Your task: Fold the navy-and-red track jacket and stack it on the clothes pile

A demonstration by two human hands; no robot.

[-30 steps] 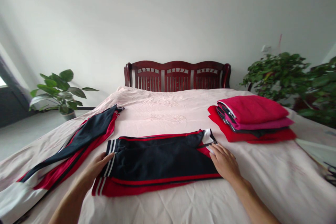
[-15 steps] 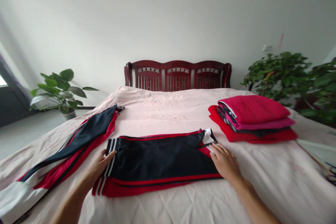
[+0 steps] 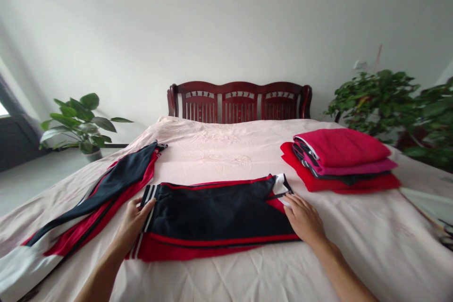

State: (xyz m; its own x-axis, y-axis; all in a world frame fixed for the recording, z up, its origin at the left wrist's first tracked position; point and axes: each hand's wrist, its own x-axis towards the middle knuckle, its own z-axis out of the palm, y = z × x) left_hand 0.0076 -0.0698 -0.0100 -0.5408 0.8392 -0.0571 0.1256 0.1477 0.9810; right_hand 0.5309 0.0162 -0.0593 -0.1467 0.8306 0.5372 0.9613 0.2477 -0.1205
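Note:
A folded pair of dark navy track trousers (image 3: 215, 214) with red panels and white stripes lies flat on the pink bed sheet (image 3: 226, 151) in front of me. My left hand (image 3: 133, 221) rests on its striped left end, fingers stretched flat over the cuff. At the trousers' right end, by the white patch, my right hand (image 3: 303, 219) presses down with its fingers flat and apart. Neither hand grips the cloth.
A second navy and red garment (image 3: 95, 196) lies stretched out along the bed's left side. A stack of folded red, pink and dark clothes (image 3: 339, 160) sits at the right. A dark wooden headboard (image 3: 239, 100) stands behind. Potted plants flank the bed, left (image 3: 79, 122) and right (image 3: 389, 99).
My left hand has slid rightward onto the trousers' striped left end, covering part of the white stripes. My right hand has stayed put.

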